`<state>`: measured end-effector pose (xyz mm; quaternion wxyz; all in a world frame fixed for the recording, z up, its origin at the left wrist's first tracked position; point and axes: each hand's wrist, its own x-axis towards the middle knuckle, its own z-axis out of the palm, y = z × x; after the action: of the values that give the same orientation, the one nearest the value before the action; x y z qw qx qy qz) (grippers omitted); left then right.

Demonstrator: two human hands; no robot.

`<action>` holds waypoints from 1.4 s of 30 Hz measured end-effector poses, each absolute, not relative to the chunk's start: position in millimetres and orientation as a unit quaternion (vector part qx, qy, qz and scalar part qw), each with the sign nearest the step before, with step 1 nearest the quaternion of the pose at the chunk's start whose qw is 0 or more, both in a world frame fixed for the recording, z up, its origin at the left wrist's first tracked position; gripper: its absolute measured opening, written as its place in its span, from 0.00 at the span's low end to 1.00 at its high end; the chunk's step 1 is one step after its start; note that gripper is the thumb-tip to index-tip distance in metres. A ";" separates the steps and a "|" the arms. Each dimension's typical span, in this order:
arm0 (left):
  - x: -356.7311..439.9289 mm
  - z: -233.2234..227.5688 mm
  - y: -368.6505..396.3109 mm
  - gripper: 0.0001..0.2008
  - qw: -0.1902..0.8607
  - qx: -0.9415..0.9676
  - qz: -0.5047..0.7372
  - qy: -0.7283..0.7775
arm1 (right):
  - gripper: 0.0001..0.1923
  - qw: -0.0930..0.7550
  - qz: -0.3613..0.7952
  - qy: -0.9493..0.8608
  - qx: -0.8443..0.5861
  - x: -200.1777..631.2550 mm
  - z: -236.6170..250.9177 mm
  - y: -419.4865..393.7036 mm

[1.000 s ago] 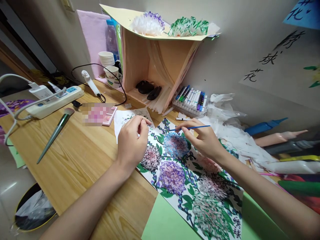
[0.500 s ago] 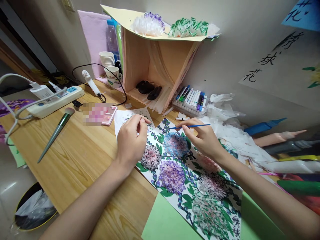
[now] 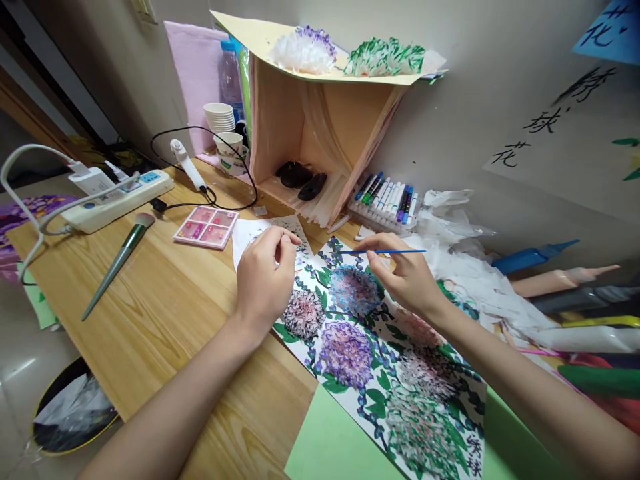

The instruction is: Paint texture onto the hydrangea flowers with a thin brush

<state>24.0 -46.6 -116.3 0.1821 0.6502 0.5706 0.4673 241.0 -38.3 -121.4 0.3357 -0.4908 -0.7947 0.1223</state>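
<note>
My right hand [image 3: 407,277] pinches a thin blue paintbrush [image 3: 403,251], held nearly level with its tip pointing left. The tip is over the top end of a flower painting [image 3: 345,350], a long white sheet with several round blooms in blue, purple, black, pink and green among dark leaves. My left hand [image 3: 267,283] is closed beside the painting's left edge, fingers curled and thumb against the forefinger; whatever it may hold is hidden. Behind that hand lies a paint-spotted white paper [image 3: 245,237], partly covered. Light green paper [image 3: 320,433] sticks out from under the painting.
Left on the wooden table [image 3: 165,333] are a makeup brush [image 3: 120,263], a pink four-part palette [image 3: 206,228] and a power strip [image 3: 125,200]. An open box [image 3: 280,113] stands behind, markers [image 3: 385,197] beside it. Crumpled white tissue [image 3: 480,293] and paint tubes [image 3: 570,277] lie right.
The paintbrush now lies a little more level in my right hand. My left hand keeps its closed shape. The whole view has shifted slightly.
</note>
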 end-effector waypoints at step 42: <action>24.5 -116.9 -46.5 0.12 0.176 0.648 0.470 0.573 | 0.08 0.324 0.092 -0.805 -0.489 253.4 -128.9 -39.2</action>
<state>24.5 -46.5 -116.9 0.1761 0.6477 0.5729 0.4704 253.4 -39.2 -128.9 0.3236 -0.4893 -0.8046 0.0923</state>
